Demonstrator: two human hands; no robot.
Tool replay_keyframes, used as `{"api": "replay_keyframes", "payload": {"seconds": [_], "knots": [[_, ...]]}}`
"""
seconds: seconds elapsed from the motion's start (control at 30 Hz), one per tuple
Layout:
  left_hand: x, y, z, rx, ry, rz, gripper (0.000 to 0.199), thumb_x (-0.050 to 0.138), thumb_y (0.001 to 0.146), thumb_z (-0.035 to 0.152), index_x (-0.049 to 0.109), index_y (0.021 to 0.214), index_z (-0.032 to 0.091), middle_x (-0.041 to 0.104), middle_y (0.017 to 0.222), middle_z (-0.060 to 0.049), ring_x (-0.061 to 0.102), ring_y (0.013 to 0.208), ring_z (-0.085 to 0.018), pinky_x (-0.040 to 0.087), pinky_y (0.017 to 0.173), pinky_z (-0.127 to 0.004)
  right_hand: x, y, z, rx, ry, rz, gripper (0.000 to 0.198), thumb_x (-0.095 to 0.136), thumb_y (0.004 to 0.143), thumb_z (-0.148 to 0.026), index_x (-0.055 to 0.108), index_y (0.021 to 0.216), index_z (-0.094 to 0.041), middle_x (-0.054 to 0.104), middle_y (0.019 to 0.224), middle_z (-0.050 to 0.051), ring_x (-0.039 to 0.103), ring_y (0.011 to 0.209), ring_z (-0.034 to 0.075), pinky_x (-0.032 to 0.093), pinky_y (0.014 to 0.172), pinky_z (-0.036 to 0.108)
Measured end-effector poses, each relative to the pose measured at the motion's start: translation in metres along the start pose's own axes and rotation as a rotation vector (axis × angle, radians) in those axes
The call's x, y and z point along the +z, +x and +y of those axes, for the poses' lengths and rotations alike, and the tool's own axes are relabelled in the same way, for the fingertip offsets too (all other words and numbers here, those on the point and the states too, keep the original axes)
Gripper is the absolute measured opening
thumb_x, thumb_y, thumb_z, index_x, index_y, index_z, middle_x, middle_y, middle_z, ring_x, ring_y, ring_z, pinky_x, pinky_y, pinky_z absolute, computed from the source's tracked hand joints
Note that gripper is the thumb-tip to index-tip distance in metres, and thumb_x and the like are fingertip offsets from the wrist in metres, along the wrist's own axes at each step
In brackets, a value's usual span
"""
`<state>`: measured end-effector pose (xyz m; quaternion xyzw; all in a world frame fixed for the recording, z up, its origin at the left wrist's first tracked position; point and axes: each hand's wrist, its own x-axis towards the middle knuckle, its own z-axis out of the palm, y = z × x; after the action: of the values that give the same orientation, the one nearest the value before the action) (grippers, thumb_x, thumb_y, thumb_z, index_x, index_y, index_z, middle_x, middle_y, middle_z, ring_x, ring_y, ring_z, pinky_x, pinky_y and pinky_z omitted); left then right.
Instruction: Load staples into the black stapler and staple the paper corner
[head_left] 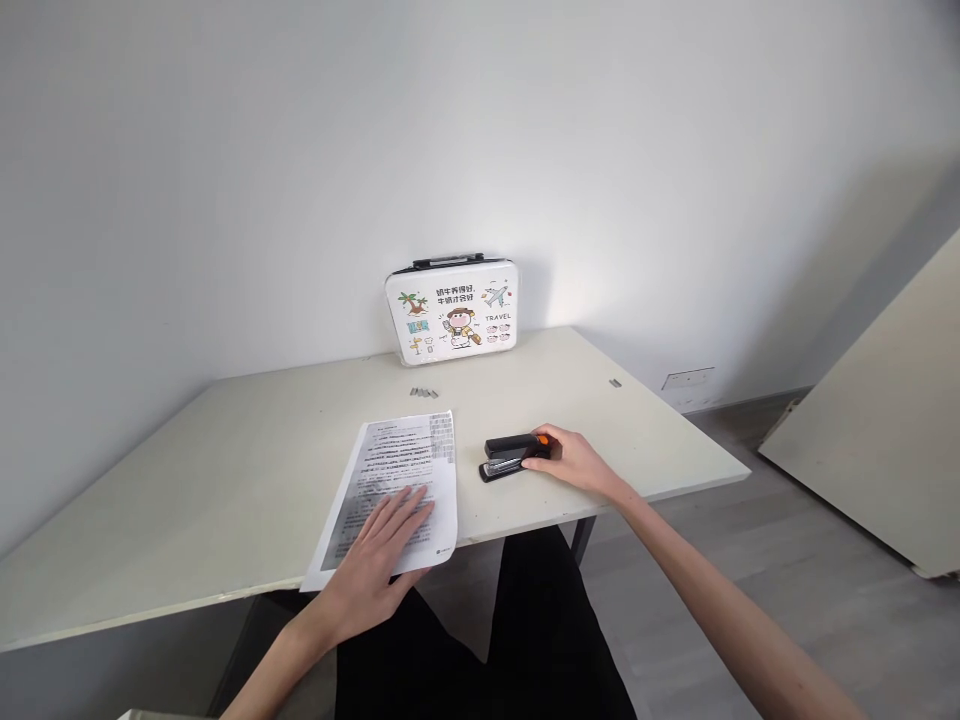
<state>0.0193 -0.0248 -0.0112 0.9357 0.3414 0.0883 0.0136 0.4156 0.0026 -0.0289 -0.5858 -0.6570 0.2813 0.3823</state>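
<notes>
A black stapler [508,456] with an orange spot at its rear lies on the table, its front end pointing left. My right hand [576,462] grips the rear end between thumb and fingers. Left of the stapler is a printed sheet of paper [401,445], its lower edge reaching past the table's front edge. My left hand [382,555] rests flat across the lower half of the sheet, fingers stretched out, with the thumb near the bottom edge. Whether more sheets lie beneath the top one, I cannot tell.
Small strips of staples [424,393] lie behind the paper, and another small strip [615,383] is near the right edge of the white table [225,480]. A white cartoon-printed case [454,315] stands against the wall. Wall socket plates [688,378] sit low at the right.
</notes>
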Motion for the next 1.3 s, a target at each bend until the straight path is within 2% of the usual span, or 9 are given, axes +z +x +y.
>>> {"api": "replay_keyframes", "payload": {"seconds": [0.13, 0.27, 0.53, 0.77, 0.87, 0.93, 1.0, 1.17, 1.3], "knots": [[-0.003, 0.007, 0.016, -0.031, -0.060, 0.001, 0.063, 0.032, 0.116, 0.035, 0.001, 0.170, 0.042, 0.021, 0.175, 0.005, 0.020, 0.162, -0.025, 0.023, 0.132, -0.055, 0.000, 0.000, -0.002, 0.001, -0.001, -0.001, 0.037, 0.078, 0.083, -0.051, 0.069, 0.111, -0.029, 0.076, 0.113, 0.001, 0.070, 0.104, 0.027, 0.051, 0.089, 0.038], [0.000, 0.011, 0.030, -0.067, -0.099, 0.023, 0.063, 0.029, 0.116, 0.032, -0.004, 0.169, 0.042, 0.019, 0.176, 0.005, 0.019, 0.162, -0.022, 0.022, 0.132, -0.053, 0.000, 0.000, -0.003, 0.000, -0.014, 0.005, 0.039, 0.079, 0.082, -0.052, 0.069, 0.112, -0.029, 0.077, 0.112, 0.001, 0.070, 0.104, 0.027, 0.052, 0.088, 0.038], [-0.008, 0.011, 0.056, -0.075, -0.160, -0.061, 0.059, 0.027, 0.117, 0.035, 0.002, 0.170, 0.043, 0.011, 0.177, 0.006, 0.012, 0.163, -0.024, 0.019, 0.133, -0.053, -0.002, -0.001, -0.010, -0.007, -0.023, 0.014, 0.035, 0.078, 0.082, -0.052, 0.070, 0.108, -0.029, 0.078, 0.109, 0.001, 0.071, 0.100, 0.026, 0.052, 0.087, 0.037], [-0.011, 0.011, 0.063, -0.020, -0.186, -0.142, 0.059, 0.026, 0.116, 0.035, 0.003, 0.169, 0.047, 0.003, 0.178, 0.008, 0.006, 0.164, -0.033, 0.020, 0.131, -0.061, -0.001, -0.001, -0.008, -0.015, -0.005, 0.009, 0.037, 0.078, 0.082, -0.053, 0.070, 0.109, -0.029, 0.078, 0.111, 0.003, 0.071, 0.102, 0.028, 0.052, 0.089, 0.039], [-0.011, 0.011, 0.066, -0.045, -0.183, -0.172, 0.061, 0.035, 0.114, 0.047, 0.009, 0.169, 0.049, 0.004, 0.178, 0.007, 0.005, 0.163, -0.038, 0.026, 0.128, -0.066, -0.001, -0.001, -0.007, -0.022, -0.005, 0.015, 0.039, 0.078, 0.082, -0.052, 0.070, 0.111, -0.029, 0.078, 0.111, 0.003, 0.071, 0.103, 0.028, 0.053, 0.090, 0.039], [-0.011, 0.012, 0.066, -0.076, -0.180, -0.185, 0.072, 0.046, 0.107, 0.062, 0.010, 0.169, 0.049, 0.006, 0.178, 0.006, 0.006, 0.163, -0.042, 0.032, 0.125, -0.069, -0.001, -0.001, -0.007, -0.021, -0.014, 0.016, 0.038, 0.078, 0.082, -0.052, 0.070, 0.111, -0.028, 0.078, 0.110, 0.003, 0.071, 0.102, 0.028, 0.053, 0.089, 0.039], [-0.011, 0.015, 0.066, -0.093, -0.179, -0.165, 0.081, 0.050, 0.102, 0.070, 0.010, 0.169, 0.048, 0.008, 0.178, 0.005, 0.009, 0.163, -0.042, 0.036, 0.123, -0.066, -0.001, -0.001, -0.007, -0.024, -0.017, 0.014, 0.036, 0.078, 0.083, -0.052, 0.069, 0.109, -0.028, 0.077, 0.110, 0.002, 0.071, 0.101, 0.027, 0.052, 0.089, 0.038], [-0.012, 0.047, 0.053, -0.102, -0.188, -0.054, 0.076, 0.042, 0.107, 0.066, 0.010, 0.171, 0.040, 0.011, 0.179, 0.001, 0.012, 0.165, -0.033, 0.030, 0.129, -0.055, -0.002, -0.002, -0.008, -0.025, -0.009, 0.010, 0.036, 0.077, 0.083, -0.053, 0.069, 0.107, -0.028, 0.077, 0.108, 0.001, 0.070, 0.099, 0.027, 0.052, 0.087, 0.038], [-0.006, 0.096, 0.033, -0.133, -0.219, -0.108, 0.079, 0.036, 0.106, 0.071, 0.014, 0.172, 0.033, 0.014, 0.179, -0.001, 0.005, 0.165, -0.031, 0.019, 0.133, -0.054, -0.002, -0.001, -0.005, -0.032, -0.008, 0.015, 0.039, 0.078, 0.083, -0.053, 0.069, 0.111, -0.028, 0.077, 0.110, 0.003, 0.070, 0.102, 0.028, 0.052, 0.089, 0.039]]}}
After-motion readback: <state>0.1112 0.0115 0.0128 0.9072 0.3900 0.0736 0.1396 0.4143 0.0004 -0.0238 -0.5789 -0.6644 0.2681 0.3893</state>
